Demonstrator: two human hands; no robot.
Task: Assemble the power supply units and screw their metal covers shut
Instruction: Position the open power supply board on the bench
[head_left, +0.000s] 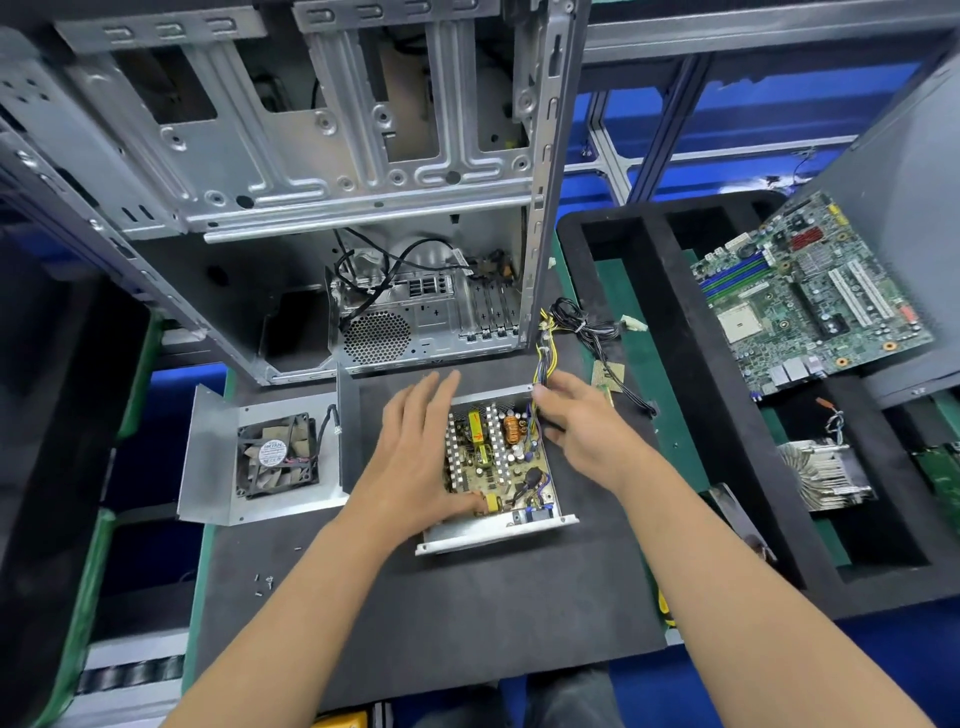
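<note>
We're looking down at the open power supply unit (498, 462), sitting near the middle of the dark foam mat (467, 613) with its circuit board facing up and no lid on. Our left hand (415, 457) is lying flat along the unit's left side, fingers straight and close together, thumb reaching over the near-left corner of the board; it's touching, not gripping. Our right hand (582, 421) is sitting at the unit's far-right corner, where the wire bundle (545, 338) is coming out. Its fingers are curled toward the wires, but we can't tell whether they're actually pinching them.

The metal cover (260, 457) is lying apart on the left of the mat, inside up, with the fan (278, 457) mounted in it and the fan's lead hanging free. A few loose screws (262, 581) are resting on the mat near its left edge. An open PC case (322, 182) is standing behind the unit. To the right, a motherboard (810, 296) and a heatsink (826, 475) are sitting in a black foam tray (675, 322).
</note>
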